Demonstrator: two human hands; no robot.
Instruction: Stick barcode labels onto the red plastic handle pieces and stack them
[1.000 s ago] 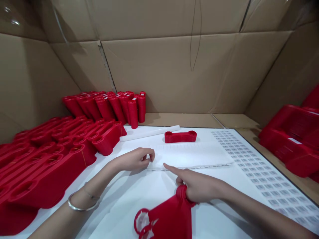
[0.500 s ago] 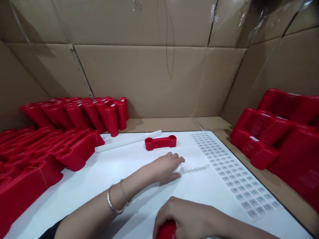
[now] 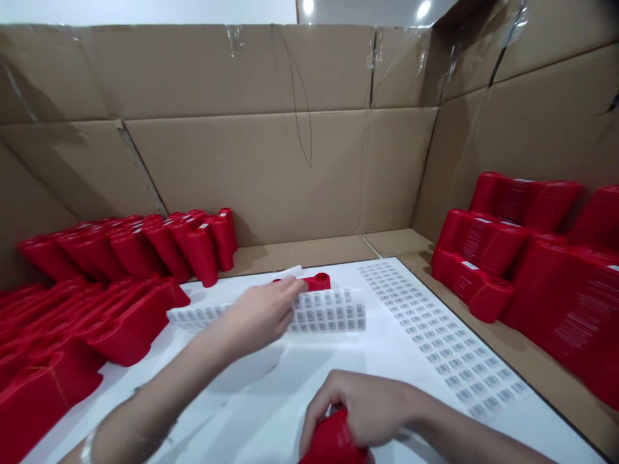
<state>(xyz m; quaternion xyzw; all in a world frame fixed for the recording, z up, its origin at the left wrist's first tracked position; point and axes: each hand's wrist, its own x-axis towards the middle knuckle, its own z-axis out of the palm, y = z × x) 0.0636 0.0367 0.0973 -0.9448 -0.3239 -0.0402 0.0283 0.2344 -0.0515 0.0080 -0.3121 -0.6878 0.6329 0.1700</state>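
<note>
My left hand point(image 3: 268, 312) is raised over the middle of the white tabletop, its fingers closed on a sheet of barcode labels point(image 3: 331, 316). The sheet is lifted and curved, printed side toward me, and spreads out to both sides of the hand. Behind it, a red plastic piece with a round end point(image 3: 319, 281) lies on the table, partly covered by the hand and sheet. At the bottom edge, my right hand point(image 3: 360, 406) is wrapped round another red piece point(image 3: 333, 441), which the frame cuts off.
Several red pieces in stacks point(image 3: 130, 322) fill the left side, with more stacks point(image 3: 145, 248) behind. Red stacks point(image 3: 483, 245) also stand on the right. A second label sheet point(image 3: 425, 322) lies flat along the table's right edge. Cardboard walls point(image 3: 242, 167) enclose the table.
My left hand has lifted a sheet off the table and moved left with it, so its printed labels now show. My right hand still grips the red piece. The view has tilted up.
</note>
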